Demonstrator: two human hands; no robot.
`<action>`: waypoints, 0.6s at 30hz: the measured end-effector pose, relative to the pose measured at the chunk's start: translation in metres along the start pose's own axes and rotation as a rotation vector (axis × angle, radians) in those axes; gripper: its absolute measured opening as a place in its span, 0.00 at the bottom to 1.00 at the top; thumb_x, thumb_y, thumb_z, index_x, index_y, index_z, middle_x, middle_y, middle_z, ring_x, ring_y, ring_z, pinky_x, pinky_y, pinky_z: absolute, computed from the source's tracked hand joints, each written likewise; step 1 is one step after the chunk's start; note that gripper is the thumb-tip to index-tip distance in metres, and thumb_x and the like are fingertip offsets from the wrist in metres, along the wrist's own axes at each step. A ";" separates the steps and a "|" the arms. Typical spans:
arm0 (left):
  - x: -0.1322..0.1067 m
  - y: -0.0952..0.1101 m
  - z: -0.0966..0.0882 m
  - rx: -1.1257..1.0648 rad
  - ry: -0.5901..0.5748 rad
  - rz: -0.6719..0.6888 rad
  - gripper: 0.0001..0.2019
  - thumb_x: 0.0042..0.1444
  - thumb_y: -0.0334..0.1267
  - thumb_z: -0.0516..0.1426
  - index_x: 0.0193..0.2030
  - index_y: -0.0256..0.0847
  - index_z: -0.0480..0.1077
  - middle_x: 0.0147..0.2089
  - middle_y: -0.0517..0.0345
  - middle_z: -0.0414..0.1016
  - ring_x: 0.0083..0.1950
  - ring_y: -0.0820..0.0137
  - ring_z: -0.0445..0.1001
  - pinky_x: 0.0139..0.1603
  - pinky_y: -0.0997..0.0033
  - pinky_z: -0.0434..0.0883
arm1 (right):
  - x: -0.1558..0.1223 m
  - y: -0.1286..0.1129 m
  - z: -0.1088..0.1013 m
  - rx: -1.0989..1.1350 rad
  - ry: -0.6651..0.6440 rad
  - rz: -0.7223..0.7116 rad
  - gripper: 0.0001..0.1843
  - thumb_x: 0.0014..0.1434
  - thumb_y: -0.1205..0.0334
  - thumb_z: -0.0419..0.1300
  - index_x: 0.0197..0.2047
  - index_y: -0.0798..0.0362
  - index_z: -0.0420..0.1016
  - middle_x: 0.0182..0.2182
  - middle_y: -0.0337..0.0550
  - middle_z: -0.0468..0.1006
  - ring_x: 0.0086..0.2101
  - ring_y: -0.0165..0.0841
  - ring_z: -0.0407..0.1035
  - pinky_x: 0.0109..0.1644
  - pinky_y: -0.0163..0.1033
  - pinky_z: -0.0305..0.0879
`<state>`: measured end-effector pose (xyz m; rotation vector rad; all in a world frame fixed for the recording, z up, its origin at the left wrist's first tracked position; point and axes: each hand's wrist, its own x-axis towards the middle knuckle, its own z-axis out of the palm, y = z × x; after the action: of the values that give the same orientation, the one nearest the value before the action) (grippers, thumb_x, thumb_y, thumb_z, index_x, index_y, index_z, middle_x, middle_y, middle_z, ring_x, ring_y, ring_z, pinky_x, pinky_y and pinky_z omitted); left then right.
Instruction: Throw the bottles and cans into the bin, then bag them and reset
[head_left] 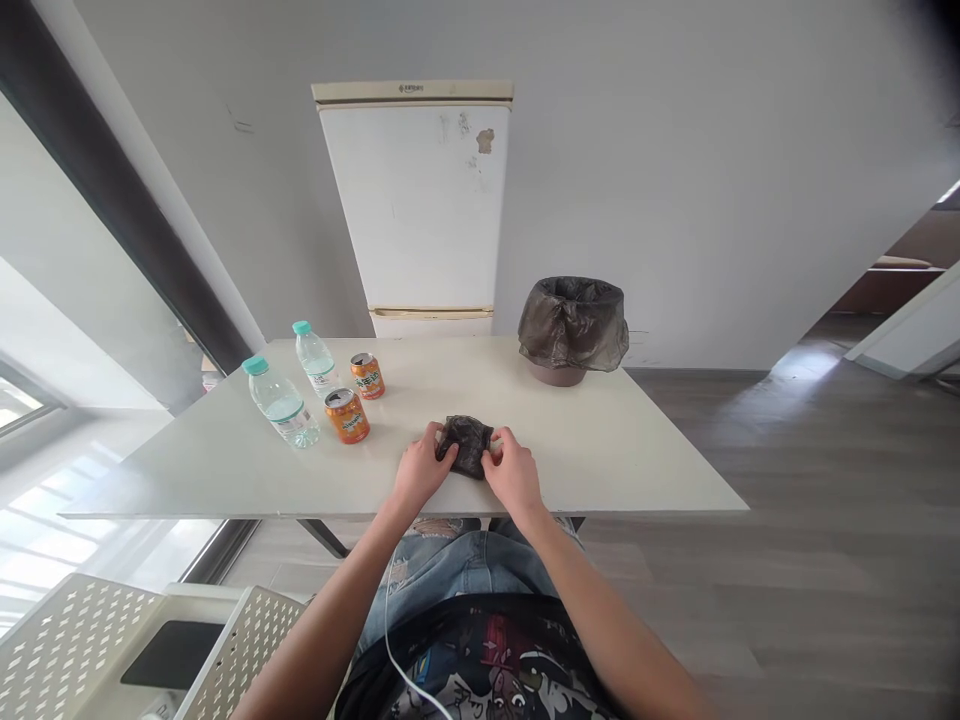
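Pinching opposite edges of a black plastic bag (468, 447) with left hand (420, 467) and right hand (515, 474) on the surface (615, 450), holding it bunched, not yet opened out, well short of an already lined bin (557, 376) beyond the right hand.

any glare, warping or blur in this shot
Head view: bright glare washes out the lower left, and a softer light patch lies on the floor at right; head view: the fridge narrows downward, like wide-angle stretch; head view: dark, blurred upper right corner; left hand, right hand and dark bag look fairly clear
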<state>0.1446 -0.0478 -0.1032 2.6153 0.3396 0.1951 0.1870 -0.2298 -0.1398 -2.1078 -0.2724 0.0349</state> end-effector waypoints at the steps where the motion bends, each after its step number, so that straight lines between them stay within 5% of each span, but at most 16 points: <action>1: 0.001 0.002 0.001 0.025 0.004 -0.015 0.13 0.67 0.44 0.57 0.55 0.46 0.68 0.29 0.64 0.72 0.33 0.64 0.75 0.34 0.70 0.59 | -0.001 -0.002 0.000 0.011 0.049 -0.036 0.11 0.68 0.60 0.58 0.53 0.49 0.71 0.29 0.39 0.80 0.31 0.39 0.76 0.36 0.40 0.64; 5: 0.003 0.008 0.003 0.044 0.021 -0.072 0.11 0.68 0.42 0.56 0.55 0.47 0.68 0.33 0.61 0.76 0.37 0.62 0.79 0.33 0.69 0.60 | 0.002 -0.011 -0.003 -0.070 0.175 -0.428 0.18 0.76 0.56 0.47 0.56 0.54 0.74 0.46 0.54 0.81 0.47 0.43 0.75 0.55 0.49 0.70; 9: 0.006 0.005 -0.001 -0.038 -0.012 -0.058 0.14 0.67 0.36 0.56 0.58 0.46 0.63 0.36 0.60 0.79 0.38 0.62 0.80 0.38 0.69 0.65 | 0.022 -0.017 0.001 -0.227 -0.131 -0.753 0.23 0.77 0.57 0.45 0.64 0.53 0.74 0.68 0.54 0.70 0.68 0.45 0.62 0.73 0.54 0.59; 13: 0.008 -0.007 -0.009 -0.073 0.078 0.003 0.12 0.70 0.34 0.52 0.58 0.46 0.61 0.46 0.56 0.81 0.44 0.63 0.82 0.45 0.68 0.70 | 0.040 -0.016 0.012 -0.336 -0.310 -0.684 0.28 0.78 0.52 0.45 0.73 0.54 0.67 0.75 0.52 0.60 0.74 0.46 0.53 0.79 0.58 0.48; 18: 0.009 -0.021 -0.013 0.120 0.163 -0.018 0.09 0.72 0.36 0.50 0.56 0.44 0.64 0.52 0.50 0.78 0.46 0.60 0.80 0.40 0.67 0.67 | 0.043 -0.015 0.017 -0.408 -0.459 -0.552 0.36 0.78 0.44 0.43 0.78 0.55 0.58 0.79 0.50 0.48 0.78 0.47 0.40 0.80 0.61 0.40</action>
<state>0.1459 -0.0217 -0.1017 2.7196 0.4429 0.3942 0.2244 -0.1991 -0.1317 -2.3290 -1.2140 0.1460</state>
